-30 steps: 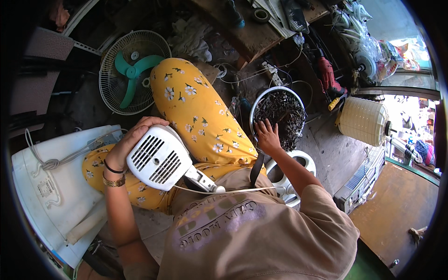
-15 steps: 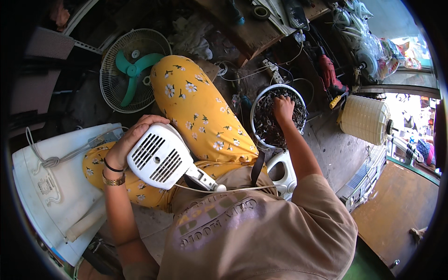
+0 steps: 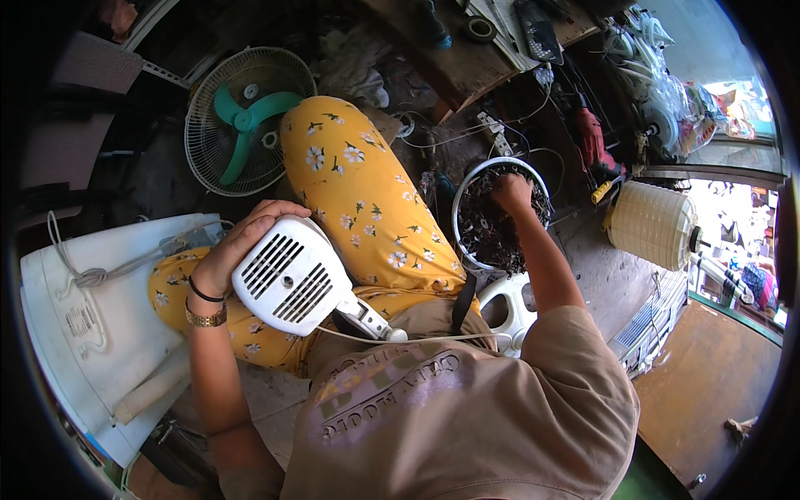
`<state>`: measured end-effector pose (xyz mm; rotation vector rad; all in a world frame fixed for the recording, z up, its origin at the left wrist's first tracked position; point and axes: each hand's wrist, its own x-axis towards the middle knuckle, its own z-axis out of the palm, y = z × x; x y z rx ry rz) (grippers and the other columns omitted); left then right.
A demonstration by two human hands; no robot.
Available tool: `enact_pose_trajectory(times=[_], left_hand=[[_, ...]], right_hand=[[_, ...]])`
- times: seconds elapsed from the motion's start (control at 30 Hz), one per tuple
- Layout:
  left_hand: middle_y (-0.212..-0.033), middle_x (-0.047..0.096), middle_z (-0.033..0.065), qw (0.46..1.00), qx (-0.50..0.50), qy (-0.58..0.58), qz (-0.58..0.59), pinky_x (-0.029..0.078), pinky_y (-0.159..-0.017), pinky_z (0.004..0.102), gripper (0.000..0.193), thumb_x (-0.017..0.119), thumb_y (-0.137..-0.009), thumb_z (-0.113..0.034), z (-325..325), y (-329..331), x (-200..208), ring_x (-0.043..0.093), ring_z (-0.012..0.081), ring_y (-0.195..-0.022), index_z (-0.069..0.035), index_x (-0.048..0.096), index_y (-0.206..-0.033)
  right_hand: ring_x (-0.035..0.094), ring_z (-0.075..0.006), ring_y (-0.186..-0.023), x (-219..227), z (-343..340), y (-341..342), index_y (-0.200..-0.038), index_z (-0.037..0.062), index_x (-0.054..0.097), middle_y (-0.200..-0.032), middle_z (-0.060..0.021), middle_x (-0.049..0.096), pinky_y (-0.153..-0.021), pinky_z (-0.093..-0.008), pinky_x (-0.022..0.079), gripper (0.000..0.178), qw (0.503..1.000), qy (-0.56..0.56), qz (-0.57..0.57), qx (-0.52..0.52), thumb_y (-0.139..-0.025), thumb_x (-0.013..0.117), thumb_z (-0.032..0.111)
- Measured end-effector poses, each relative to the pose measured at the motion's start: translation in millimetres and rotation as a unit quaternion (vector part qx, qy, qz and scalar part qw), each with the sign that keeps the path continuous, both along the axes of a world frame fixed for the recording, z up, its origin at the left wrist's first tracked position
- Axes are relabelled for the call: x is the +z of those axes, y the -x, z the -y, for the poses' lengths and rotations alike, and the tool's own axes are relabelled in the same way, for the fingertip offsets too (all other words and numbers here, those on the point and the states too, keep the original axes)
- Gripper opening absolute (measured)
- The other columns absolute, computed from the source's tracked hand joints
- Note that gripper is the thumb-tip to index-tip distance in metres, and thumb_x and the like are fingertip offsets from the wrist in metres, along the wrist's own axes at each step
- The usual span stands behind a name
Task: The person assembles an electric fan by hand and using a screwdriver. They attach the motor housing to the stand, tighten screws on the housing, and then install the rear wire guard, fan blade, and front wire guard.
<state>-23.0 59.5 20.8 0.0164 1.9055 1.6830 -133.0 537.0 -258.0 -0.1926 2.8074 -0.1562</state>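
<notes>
Left hand [image 3: 237,247] grasps white vented housing [image 3: 289,279], nine o'clock in view. Right hand [image 3: 513,194] in bucket [image 3: 456,220] of dark hardware [image 3: 486,229], two o'clock; fingers hidden, cannot tell grip.

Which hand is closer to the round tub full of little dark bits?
The right. The right hand is down in the tub, at the dark bits; the left hand is off to its left, on the white vented housing.

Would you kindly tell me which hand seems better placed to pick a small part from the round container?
The right hand seems better placed: it is down at the dark small parts in the round container, while the left hand lies on the white fan motor housing, farther away.
</notes>
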Motion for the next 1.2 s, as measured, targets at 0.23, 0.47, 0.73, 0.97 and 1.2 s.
enact_pose_trajectory(times=[0.23, 0.47, 0.73, 0.97, 1.2], left_hand=[[-0.117, 0.056, 0.0086, 0.999, 0.017, -0.019, 0.03, 0.041, -0.098, 0.0282, 0.056, 0.03, -0.098, -0.047, -3, 3, -2, 0.054, 0.0148, -0.109, -0.003, 0.054, -0.123], [-0.118, 0.056, 0.009, 0.999, 0.01, -0.032, 0.032, 0.034, -0.103, 0.0296, 0.047, 0.033, -0.098, -0.036, -4, 7, 3, 0.05, 0.016, -0.115, -0.001, 0.055, -0.121], [-0.121, 0.055, 0.0106, 0.992, -0.094, 0.041, -0.073, 0.031, -0.107, 0.0326, 0.051, 0.029, -0.099, -0.039, 9, 3, -16, 0.046, 0.021, -0.119, -0.005, 0.056, -0.126], [-0.121, 0.054, 0.0095, 0.993, -0.086, 0.051, -0.059, 0.029, -0.108, 0.0355, 0.056, 0.029, -0.098, -0.046, 12, -10, -27, 0.044, 0.0215, -0.121, -0.008, 0.054, -0.13], [-0.121, 0.055, 0.0111, 0.993, -0.107, 0.026, -0.043, 0.029, -0.108, 0.0359, 0.055, 0.031, -0.099, -0.045, 5, -2, -10, 0.044, 0.0226, -0.121, -0.007, 0.053, -0.132]], right_hand=[[0.061, -0.0156, -0.08, 48, -6, -16, -0.089, 0.0071, 0.066, -0.089, -0.0055, 0.065, -0.073, -0.0307, 0.048, 0.004, 0.577, 0.719, 0.255, -0.292, -0.087, 0.063, 0.01], [0.06, -0.0199, -0.079, 104, 49, -34, -0.09, 0.0089, 0.063, -0.088, -0.0073, 0.063, -0.071, -0.032, 0.048, 0.007, 0.419, 0.826, 0.307, -0.221, -0.085, 0.065, 0.014], [0.057, -0.0174, -0.074, 150, 105, -34, -0.084, 0.0079, 0.058, -0.085, -0.0086, 0.061, -0.07, -0.0295, 0.046, 0.007, 0.51, 0.785, 0.297, -0.188, -0.082, 0.064, 0.011], [0.057, -0.0154, -0.081, 230, 167, -25, -0.082, 0.0019, 0.062, -0.086, -0.0069, 0.062, -0.078, -0.0275, 0.044, 0.006, 0.627, 0.732, 0.263, -0.036, -0.077, 0.061, 0.0], [0.056, -0.0216, -0.093, 291, 216, -50, -0.078, 0.0026, 0.066, -0.092, -0.0089, 0.058, -0.086, -0.0322, 0.041, 0.011, 0.754, 0.601, 0.152, 0.219, -0.068, 0.07, 0.0]])
